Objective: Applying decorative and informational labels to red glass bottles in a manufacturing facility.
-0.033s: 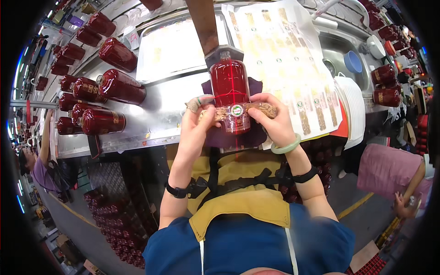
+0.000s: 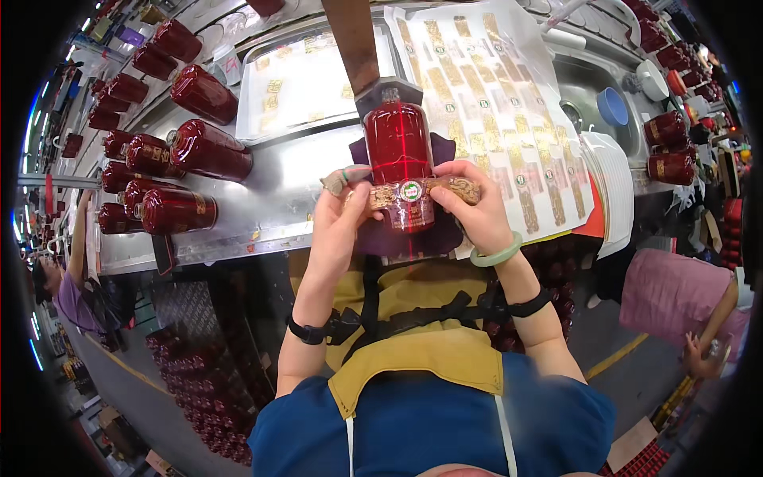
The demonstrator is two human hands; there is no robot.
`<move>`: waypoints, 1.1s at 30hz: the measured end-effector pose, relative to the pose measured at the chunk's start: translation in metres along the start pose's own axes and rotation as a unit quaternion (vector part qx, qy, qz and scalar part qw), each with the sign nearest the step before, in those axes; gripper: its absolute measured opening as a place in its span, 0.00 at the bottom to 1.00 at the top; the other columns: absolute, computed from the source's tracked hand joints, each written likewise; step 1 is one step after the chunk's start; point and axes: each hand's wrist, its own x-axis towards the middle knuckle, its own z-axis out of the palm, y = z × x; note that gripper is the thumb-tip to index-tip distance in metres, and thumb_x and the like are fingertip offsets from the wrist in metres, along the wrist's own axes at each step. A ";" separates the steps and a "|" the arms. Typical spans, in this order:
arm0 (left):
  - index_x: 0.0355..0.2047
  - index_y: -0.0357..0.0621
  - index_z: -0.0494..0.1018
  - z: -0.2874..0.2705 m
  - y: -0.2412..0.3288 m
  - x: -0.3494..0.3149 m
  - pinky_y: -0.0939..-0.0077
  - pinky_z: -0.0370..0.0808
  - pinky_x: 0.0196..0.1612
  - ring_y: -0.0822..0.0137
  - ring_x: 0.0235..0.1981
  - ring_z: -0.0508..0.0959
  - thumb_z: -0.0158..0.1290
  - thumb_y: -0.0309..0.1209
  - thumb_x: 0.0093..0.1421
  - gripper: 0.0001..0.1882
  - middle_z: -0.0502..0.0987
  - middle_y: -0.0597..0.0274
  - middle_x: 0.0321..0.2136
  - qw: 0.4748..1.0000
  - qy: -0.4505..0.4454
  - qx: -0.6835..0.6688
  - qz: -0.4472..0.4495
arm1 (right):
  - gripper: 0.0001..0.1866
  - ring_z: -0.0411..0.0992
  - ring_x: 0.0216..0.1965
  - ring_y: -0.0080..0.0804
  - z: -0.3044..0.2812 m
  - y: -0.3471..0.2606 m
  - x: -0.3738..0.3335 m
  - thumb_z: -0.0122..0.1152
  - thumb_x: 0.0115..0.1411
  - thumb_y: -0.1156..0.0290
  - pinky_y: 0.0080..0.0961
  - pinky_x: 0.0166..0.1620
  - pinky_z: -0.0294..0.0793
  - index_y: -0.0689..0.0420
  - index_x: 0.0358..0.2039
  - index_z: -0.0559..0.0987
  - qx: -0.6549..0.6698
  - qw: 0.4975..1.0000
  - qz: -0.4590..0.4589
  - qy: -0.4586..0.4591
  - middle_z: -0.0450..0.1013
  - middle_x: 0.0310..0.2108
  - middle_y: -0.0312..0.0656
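A dark red glass bottle (image 2: 393, 131) lies on its side in front of me, its neck pointing away into a dark angular metal holder (image 2: 401, 86). Beneath it is a dark purple cloth (image 2: 445, 237). Across the bottle's lower part runs a gold patterned label strip (image 2: 389, 195) with a round white-and-green emblem. My left hand (image 2: 340, 219) pinches the strip's left end, and a pale wrap covers one fingertip. At the other end, my right hand (image 2: 474, 208) pinches the strip between thumb and fingers. Thin red light lines cross on the bottle.
A sheet of gold label strips (image 2: 477, 103) lies to the right, beside stacked white sheets (image 2: 608, 187) and a sink with a blue cup (image 2: 611, 106). At left stand several red bottles (image 2: 211, 149) and a white-lined tray (image 2: 306, 87). Other people are at both sides.
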 end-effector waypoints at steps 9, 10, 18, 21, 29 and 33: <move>0.58 0.37 0.72 0.002 -0.008 -0.005 0.78 0.78 0.40 0.73 0.40 0.81 0.59 0.23 0.68 0.19 0.82 0.60 0.43 0.998 0.020 0.037 0.037 | 0.13 0.71 0.35 0.13 -0.002 0.001 0.000 0.68 0.66 0.70 0.16 0.39 0.72 0.61 0.49 0.80 0.080 0.996 0.038 0.002 0.79 0.37 0.33; 0.57 0.38 0.72 0.001 -0.009 -0.004 0.78 0.78 0.40 0.73 0.40 0.81 0.60 0.23 0.67 0.19 0.82 0.60 0.42 0.999 0.019 0.021 0.028 | 0.13 0.72 0.36 0.14 -0.001 0.001 -0.001 0.68 0.66 0.70 0.16 0.41 0.73 0.61 0.49 0.80 0.074 0.996 0.041 0.003 0.80 0.38 0.33; 0.56 0.39 0.73 -0.001 -0.010 -0.002 0.81 0.78 0.41 0.75 0.40 0.81 0.59 0.22 0.67 0.17 0.82 0.61 0.43 0.999 0.005 -0.028 0.016 | 0.12 0.76 0.44 0.18 0.001 0.003 0.001 0.68 0.66 0.71 0.20 0.50 0.75 0.61 0.47 0.80 0.064 0.997 0.030 0.016 0.80 0.40 0.35; 0.55 0.38 0.73 0.001 -0.009 -0.001 0.80 0.78 0.40 0.74 0.41 0.81 0.60 0.21 0.66 0.18 0.82 0.61 0.42 0.999 0.013 -0.039 0.009 | 0.12 0.76 0.43 0.18 0.001 0.003 0.001 0.68 0.65 0.72 0.20 0.49 0.75 0.61 0.47 0.80 0.071 0.997 0.029 0.017 0.80 0.40 0.35; 0.55 0.37 0.72 0.002 -0.007 -0.001 0.79 0.78 0.40 0.73 0.41 0.81 0.62 0.21 0.64 0.19 0.82 0.60 0.41 0.998 0.028 -0.053 -0.010 | 0.12 0.75 0.44 0.18 0.002 0.001 0.001 0.68 0.65 0.72 0.20 0.50 0.74 0.62 0.48 0.80 0.067 0.997 0.041 0.019 0.80 0.41 0.36; 0.55 0.37 0.72 0.003 -0.007 -0.001 0.78 0.78 0.40 0.73 0.41 0.81 0.63 0.21 0.64 0.20 0.82 0.60 0.42 0.998 0.033 -0.051 -0.012 | 0.12 0.75 0.44 0.18 0.002 0.001 0.001 0.68 0.65 0.72 0.20 0.50 0.74 0.62 0.48 0.80 0.064 0.997 0.040 0.016 0.80 0.41 0.36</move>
